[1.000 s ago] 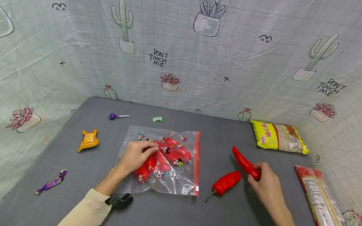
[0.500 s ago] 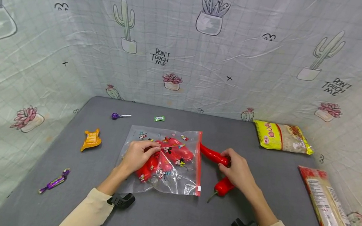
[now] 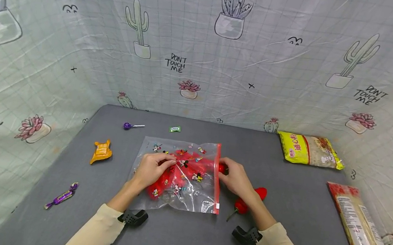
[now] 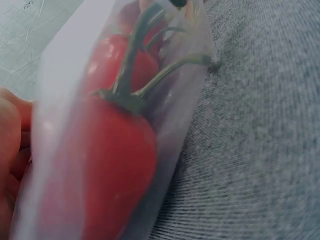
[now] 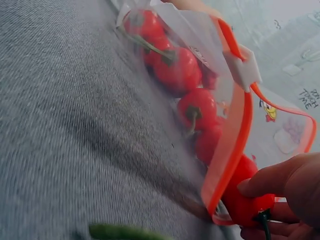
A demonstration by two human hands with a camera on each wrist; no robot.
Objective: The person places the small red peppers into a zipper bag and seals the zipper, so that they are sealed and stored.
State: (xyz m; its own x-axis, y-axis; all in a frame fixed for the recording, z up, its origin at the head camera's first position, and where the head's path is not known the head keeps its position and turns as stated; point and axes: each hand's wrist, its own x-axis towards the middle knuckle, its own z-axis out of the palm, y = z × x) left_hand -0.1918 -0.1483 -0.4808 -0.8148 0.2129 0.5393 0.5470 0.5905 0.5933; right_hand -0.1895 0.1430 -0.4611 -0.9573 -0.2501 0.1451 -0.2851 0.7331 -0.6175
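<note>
A clear zip bag (image 3: 199,201) with cartoon prints and a red slider edge lies on the grey table, several red peppers (image 5: 177,70) inside. My left hand (image 3: 149,170) pinches the bag's upper film near its middle; in the left wrist view, its fingers (image 4: 10,135) show at the left edge beside a pepper in the bag. My right hand (image 3: 235,178) holds a long red pepper (image 5: 245,197) by its stem end, the front part inside the open mouth of the bag. Another red pepper (image 3: 241,206) lies on the table, partly hidden under my right forearm.
A purple lollipop (image 3: 127,126), a green-wrapped candy (image 3: 175,129), an orange packet (image 3: 101,151) and a purple twist-wrapped candy (image 3: 61,197) lie to the left and back. To the right are a yellow food packet (image 3: 307,150) and a long red-edged packet (image 3: 362,234). Printed cloth (image 3: 202,74) walls the table.
My right hand has moved left with the long red pepper, from the right of the table to the bag's mouth, and the pepper has gone partly inside. My left hand keeps its pinch.
</note>
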